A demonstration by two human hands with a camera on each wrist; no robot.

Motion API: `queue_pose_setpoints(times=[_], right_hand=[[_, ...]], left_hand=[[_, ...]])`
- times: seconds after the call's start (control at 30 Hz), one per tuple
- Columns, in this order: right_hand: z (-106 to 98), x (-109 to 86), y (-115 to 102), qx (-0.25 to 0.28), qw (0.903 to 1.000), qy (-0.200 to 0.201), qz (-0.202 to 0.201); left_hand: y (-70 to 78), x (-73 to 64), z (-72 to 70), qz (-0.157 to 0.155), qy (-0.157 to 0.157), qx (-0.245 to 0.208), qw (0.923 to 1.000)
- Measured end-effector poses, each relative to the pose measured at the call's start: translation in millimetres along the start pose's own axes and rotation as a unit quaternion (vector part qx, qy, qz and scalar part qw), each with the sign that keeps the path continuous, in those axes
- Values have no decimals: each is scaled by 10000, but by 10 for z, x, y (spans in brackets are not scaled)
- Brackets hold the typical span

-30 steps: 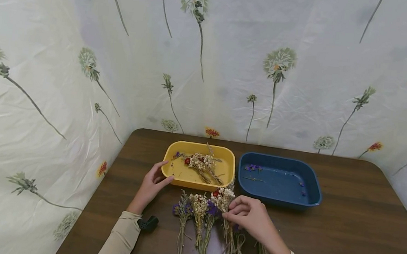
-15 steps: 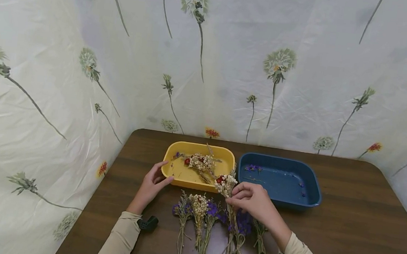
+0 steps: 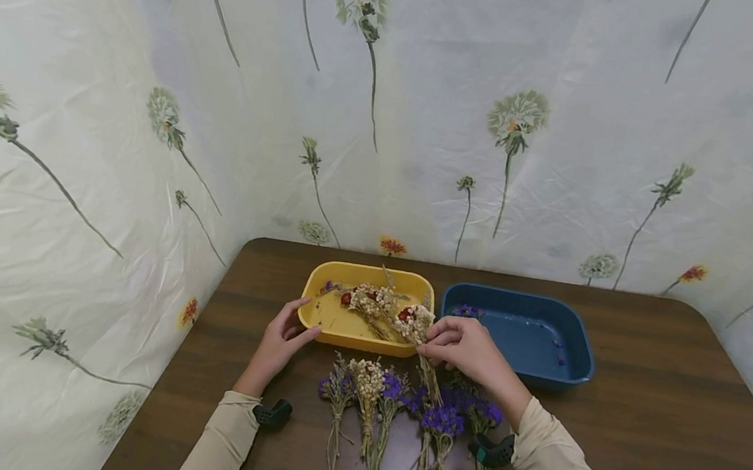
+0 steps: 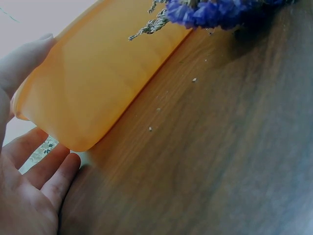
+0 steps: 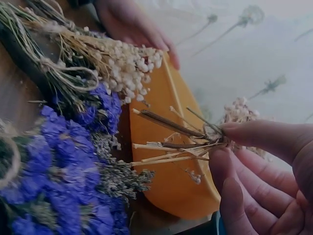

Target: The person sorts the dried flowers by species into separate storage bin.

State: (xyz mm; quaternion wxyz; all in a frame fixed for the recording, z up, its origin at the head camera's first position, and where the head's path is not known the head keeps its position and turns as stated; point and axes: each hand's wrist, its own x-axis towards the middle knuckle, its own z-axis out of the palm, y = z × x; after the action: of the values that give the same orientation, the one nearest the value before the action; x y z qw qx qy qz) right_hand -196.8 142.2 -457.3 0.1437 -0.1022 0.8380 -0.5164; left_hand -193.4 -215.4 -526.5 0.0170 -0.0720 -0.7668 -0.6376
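Note:
My right hand (image 3: pixel 466 349) pinches a bunch of dried flowers (image 3: pixel 414 322) between thumb and fingertips, just below its cream and red heads. The bunch leans over the front right corner of a yellow tray (image 3: pixel 346 341). In the right wrist view its cut stems (image 5: pixel 171 144) stick out past my fingertips. My left hand (image 3: pixel 279 347) grips the tray's front left corner, with the thumb (image 4: pixel 29 61) at the rim and the other fingers around the end. Another cream and red dried bunch (image 3: pixel 370 302) lies inside the tray.
Right of the yellow tray stands a blue tray (image 3: pixel 522 347) with a few purple bits in it. Several tied dried bunches lie in a row in front, among them a cream one (image 3: pixel 368 378) and a purple one (image 3: pixel 442 421). A patterned cloth (image 3: pixel 428 119) hangs behind the table.
My right hand has lifted the cream and red bunch from the row, moving it forward to the yellow tray's corner. Purple flowers beneath it now show. The left hand stays put.

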Motion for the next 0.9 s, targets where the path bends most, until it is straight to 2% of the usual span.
queue_pose_setpoints(times=[0.37,0.83,0.9], right_hand=[[-99,311,-46,-190,9993,-190,-246],[-88,722,-205,-422,9989,-203,-20],[-83,772,-209,-470,9986,-231,6]], left_hand=[[-1,5,5,-57,49,37,10000],[5,11,3,-49,48,19,10000],[-54,35,-7,-92,37,5,10000]])
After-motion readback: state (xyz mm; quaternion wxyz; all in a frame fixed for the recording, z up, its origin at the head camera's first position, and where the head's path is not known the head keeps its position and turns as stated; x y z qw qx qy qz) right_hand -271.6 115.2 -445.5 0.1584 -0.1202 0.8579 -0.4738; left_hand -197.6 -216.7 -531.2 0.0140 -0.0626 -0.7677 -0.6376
